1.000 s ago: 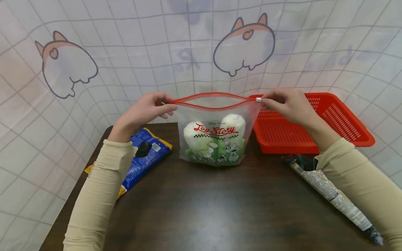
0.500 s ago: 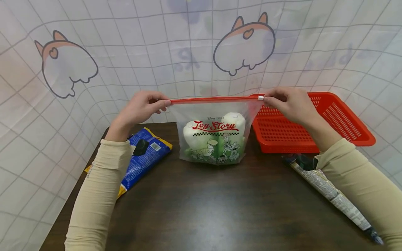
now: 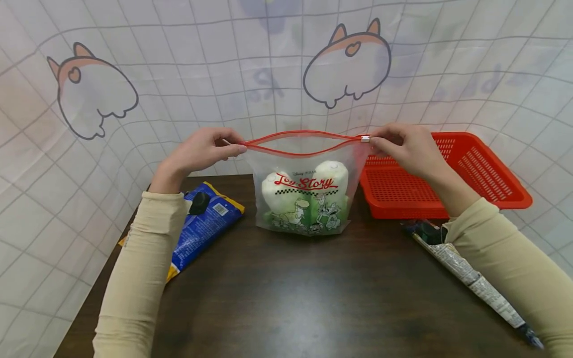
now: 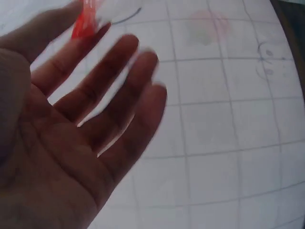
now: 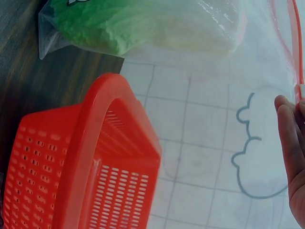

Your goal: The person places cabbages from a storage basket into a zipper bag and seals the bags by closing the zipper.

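Red-trimmed and see-through, the zip bag [image 3: 306, 191] stood upright on the dark wooden table [image 3: 295, 293], roughly midway between the two forearms, its base on the wood and its top lifted to hand height. Two pale, green-tipped vegetables [image 3: 331, 174], cabbage-like, sat inside it. The left hand [image 3: 201, 151] pinched the left end of the red zip track [image 3: 304, 143] between thumb and forefinger; the wrist view showed its other fingers spread loosely with a red strip at the fingertips. The right hand [image 3: 409, 149] pinched the opposite end at the small white slider [image 3: 365, 139], fingers curled about it. Between the two grips the mouth gaped a little, the near lip sagging below the far one, so the bag was unsealed.

Judging from that, the step in hand was the handling of the bag's closure, with the slider parked at the right end. A next move along the track would call for the left pinch to hold firm as an anchor, the track kept taut and both lips aligned, lest the slider snag.

A red plastic basket [image 3: 447, 174] lay just right of the bag, a blue packet [image 3: 203, 226] under the left forearm, and a long printed packet [image 3: 474, 278] by the right sleeve
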The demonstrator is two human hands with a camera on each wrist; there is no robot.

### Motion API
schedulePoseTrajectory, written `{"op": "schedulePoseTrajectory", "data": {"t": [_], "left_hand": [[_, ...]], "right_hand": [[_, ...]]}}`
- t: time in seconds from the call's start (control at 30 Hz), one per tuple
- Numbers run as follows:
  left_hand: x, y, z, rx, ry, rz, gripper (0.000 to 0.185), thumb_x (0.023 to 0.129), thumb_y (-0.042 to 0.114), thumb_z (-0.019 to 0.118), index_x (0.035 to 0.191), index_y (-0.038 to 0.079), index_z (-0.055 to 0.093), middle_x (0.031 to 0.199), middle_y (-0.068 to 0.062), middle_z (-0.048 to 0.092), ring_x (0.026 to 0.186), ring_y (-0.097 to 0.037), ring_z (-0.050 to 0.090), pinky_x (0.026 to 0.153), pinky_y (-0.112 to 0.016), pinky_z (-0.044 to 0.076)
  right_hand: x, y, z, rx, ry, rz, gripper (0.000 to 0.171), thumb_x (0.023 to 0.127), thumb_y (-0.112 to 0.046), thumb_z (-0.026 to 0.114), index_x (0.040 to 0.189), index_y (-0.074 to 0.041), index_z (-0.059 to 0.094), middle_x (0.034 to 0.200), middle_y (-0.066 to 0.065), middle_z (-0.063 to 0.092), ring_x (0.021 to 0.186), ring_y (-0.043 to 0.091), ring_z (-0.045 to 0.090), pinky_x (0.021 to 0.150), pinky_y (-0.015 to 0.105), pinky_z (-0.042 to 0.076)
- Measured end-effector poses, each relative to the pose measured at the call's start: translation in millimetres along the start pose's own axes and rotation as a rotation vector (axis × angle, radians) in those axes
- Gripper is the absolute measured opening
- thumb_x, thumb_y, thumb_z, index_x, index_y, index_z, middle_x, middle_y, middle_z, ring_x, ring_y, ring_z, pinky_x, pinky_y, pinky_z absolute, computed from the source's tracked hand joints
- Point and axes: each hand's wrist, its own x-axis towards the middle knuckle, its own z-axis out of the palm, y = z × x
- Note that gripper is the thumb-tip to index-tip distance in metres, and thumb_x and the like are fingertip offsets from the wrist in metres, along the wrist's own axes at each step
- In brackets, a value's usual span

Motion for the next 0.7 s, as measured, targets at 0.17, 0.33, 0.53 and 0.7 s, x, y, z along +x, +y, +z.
{"op": "schedulePoseTrajectory", "data": {"t": [0.17, 0.33, 0.53, 0.7], "left_hand": [[21.4, 34.9, 11.7, 0.061, 0.001, 0.080, 0.047, 0.095, 0.046, 0.060, 0.130, 0.014, 0.060, 0.130, -0.003, 0.059, 0.118, -0.021, 0.056, 0.097, -0.043, 0.044], [44.1, 76.0, 34.4, 0.125, -0.024, 0.236, 0.046, 0.097, 0.035, 0.061, 0.134, 0.008, 0.058, 0.134, -0.006, 0.058, 0.121, -0.021, 0.054, 0.102, -0.037, 0.041], [67.1, 112.5, 62.4, 0.212, -0.062, 0.311, 0.050, 0.096, 0.036, 0.062, 0.137, 0.007, 0.055, 0.138, -0.006, 0.055, 0.131, -0.019, 0.046, 0.108, -0.031, 0.033], [84.1, 131.5, 82.1, 0.217, -0.065, 0.336, 0.045, 0.096, 0.030, 0.064, 0.135, 0.007, 0.058, 0.133, -0.005, 0.059, 0.125, -0.018, 0.052, 0.105, -0.030, 0.037]], "right_hand": [[1, 0, 2, 0.003, -0.001, 0.005, 0.025, 0.096, -0.025, 0.064, 0.111, -0.007, 0.071, 0.092, 0.011, 0.072, 0.077, 0.011, 0.070, 0.073, 0.009, 0.048], [1, -1, 5, -0.001, -0.002, 0.004, 0.025, 0.096, -0.025, 0.064, 0.111, -0.007, 0.071, 0.093, 0.011, 0.072, 0.080, 0.017, 0.070, 0.073, 0.010, 0.047], [1, -2, 5, -0.015, -0.013, 0.010, 0.026, 0.097, -0.028, 0.062, 0.111, -0.007, 0.071, 0.094, 0.011, 0.072, 0.083, 0.022, 0.070, 0.074, 0.009, 0.047], [1, -2, 4, -0.010, -0.023, 0.015, 0.026, 0.097, -0.028, 0.062, 0.112, -0.008, 0.071, 0.095, 0.010, 0.072, 0.085, 0.022, 0.070, 0.075, 0.011, 0.047]]}}
